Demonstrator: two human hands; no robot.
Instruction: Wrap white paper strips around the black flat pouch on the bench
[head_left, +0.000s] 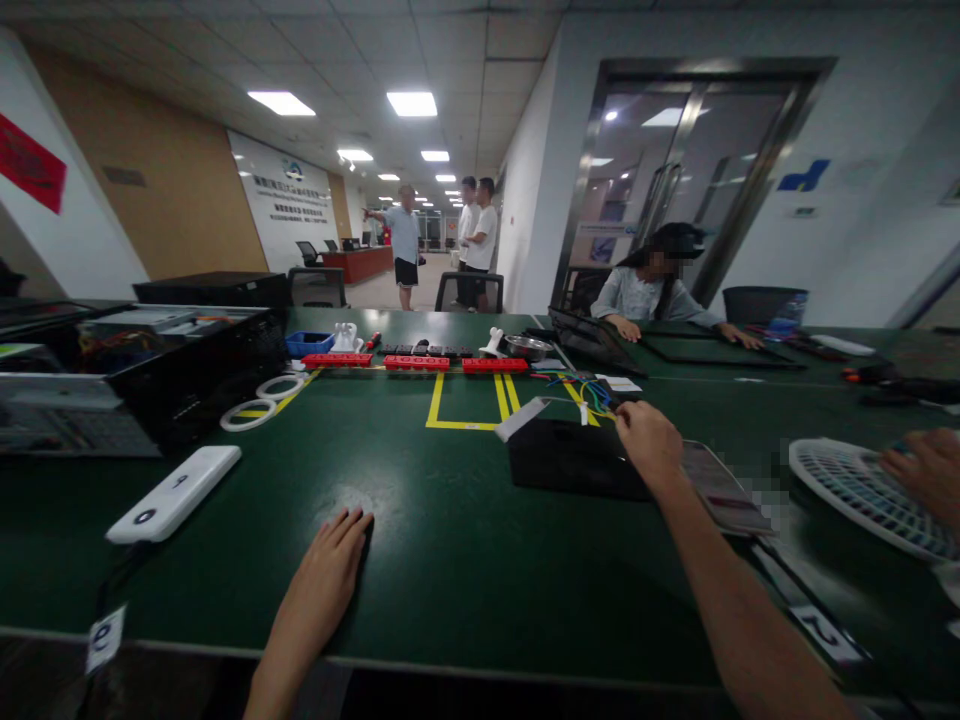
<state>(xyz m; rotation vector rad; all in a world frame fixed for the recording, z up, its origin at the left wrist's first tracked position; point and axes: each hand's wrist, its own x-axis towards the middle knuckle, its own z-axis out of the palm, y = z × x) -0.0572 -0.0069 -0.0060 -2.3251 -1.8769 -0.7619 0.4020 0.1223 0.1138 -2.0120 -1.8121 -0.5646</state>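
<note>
My left hand [326, 565] lies flat on the green table [442, 560], fingers stretched out, holding nothing. My right hand [649, 440] is at the right edge of a flat black panel [566, 455], its fingers curled; whatever they grip is hidden. Just beyond those fingers is a bundle of coloured wires [594, 392], some blue and green. A pale grey strip [521, 418] rests at the panel's left corner. Right beside my right wrist lies a flat phone-like device [724, 485].
A white power bank [176, 492] and white rings [249, 414] lie left, beside an opened computer case [195, 385]. Red trays [416, 362] line the back, behind yellow tape [461, 426]. At right, another person's hand [930, 465] touches a round white grille [862, 485]. A co-worker [660, 285] sits opposite.
</note>
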